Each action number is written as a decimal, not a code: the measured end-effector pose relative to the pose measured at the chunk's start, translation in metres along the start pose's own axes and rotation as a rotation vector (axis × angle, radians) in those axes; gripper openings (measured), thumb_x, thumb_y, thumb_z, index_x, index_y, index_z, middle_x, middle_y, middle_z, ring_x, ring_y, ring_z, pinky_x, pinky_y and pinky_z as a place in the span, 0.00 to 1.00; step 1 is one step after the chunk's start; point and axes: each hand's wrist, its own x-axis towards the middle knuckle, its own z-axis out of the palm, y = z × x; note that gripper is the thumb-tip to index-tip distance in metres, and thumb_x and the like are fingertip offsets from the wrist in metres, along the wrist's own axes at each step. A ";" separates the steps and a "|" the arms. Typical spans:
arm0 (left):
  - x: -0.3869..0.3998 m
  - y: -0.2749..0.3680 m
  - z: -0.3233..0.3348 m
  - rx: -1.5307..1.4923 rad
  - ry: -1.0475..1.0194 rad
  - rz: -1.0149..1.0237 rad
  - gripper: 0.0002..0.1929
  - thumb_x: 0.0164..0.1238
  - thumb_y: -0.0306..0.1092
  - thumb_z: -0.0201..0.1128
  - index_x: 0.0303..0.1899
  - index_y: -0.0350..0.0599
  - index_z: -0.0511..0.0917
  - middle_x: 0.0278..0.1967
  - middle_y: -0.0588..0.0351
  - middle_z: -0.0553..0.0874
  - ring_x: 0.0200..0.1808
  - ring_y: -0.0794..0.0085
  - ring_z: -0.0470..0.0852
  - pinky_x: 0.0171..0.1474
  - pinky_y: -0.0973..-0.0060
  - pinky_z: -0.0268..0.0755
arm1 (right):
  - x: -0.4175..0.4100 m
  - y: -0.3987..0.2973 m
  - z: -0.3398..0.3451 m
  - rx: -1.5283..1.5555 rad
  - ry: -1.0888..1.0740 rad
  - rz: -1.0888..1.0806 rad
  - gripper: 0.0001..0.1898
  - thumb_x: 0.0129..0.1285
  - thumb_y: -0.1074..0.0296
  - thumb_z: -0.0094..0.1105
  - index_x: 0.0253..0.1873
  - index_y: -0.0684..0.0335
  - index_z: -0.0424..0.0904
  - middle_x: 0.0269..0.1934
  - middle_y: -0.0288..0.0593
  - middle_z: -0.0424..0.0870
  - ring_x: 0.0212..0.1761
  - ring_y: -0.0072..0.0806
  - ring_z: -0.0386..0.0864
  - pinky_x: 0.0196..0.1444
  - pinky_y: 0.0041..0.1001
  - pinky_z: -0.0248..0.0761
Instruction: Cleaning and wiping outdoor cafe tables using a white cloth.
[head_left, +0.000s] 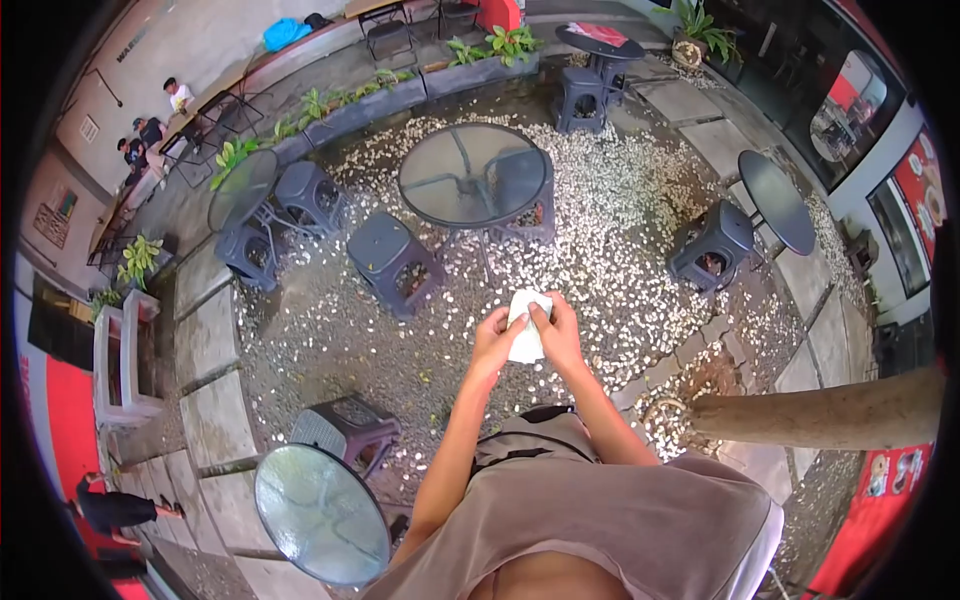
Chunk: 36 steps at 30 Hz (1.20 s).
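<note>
Both my hands hold a folded white cloth or paper (528, 341) in front of my body, above the pebbled ground. My left hand (495, 337) grips its left edge, with the thumb on top. On the other edge is my right hand (556, 326), its thumb also pressed on the upper face. The fingers beneath are partly hidden. Beyond the hands stands a round glass-topped table (472, 176), with a dark plastic stool (394, 259) at its near left.
Another glass table (322, 514) stands close at the lower left beside a stool (349, 431). A tree trunk (817, 412) rises at the right. A dark round table (776, 202) and stool (712, 244) are farther right. One person (120, 508) walks at the far left; several sit upper left.
</note>
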 end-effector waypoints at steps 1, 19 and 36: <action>0.000 0.006 -0.012 0.040 0.003 -0.008 0.12 0.77 0.33 0.68 0.54 0.37 0.82 0.42 0.56 0.90 0.39 0.79 0.87 0.40 0.77 0.79 | -0.002 -0.008 0.012 -0.019 -0.014 0.034 0.10 0.73 0.67 0.62 0.50 0.68 0.79 0.36 0.44 0.86 0.35 0.24 0.80 0.39 0.30 0.74; 0.039 0.075 -0.185 -0.044 0.021 0.186 0.10 0.75 0.33 0.69 0.49 0.38 0.82 0.39 0.58 0.89 0.37 0.80 0.85 0.40 0.77 0.77 | 0.008 -0.050 0.204 0.311 -0.065 0.099 0.20 0.72 0.77 0.63 0.66 0.67 0.71 0.55 0.47 0.86 0.54 0.29 0.84 0.55 0.29 0.78; 0.056 0.059 -0.203 -0.151 0.059 0.207 0.08 0.72 0.30 0.70 0.45 0.37 0.82 0.39 0.58 0.88 0.40 0.80 0.85 0.43 0.77 0.77 | 0.001 -0.045 0.238 0.228 0.071 0.180 0.11 0.75 0.75 0.58 0.59 0.66 0.77 0.49 0.40 0.85 0.48 0.23 0.80 0.50 0.27 0.74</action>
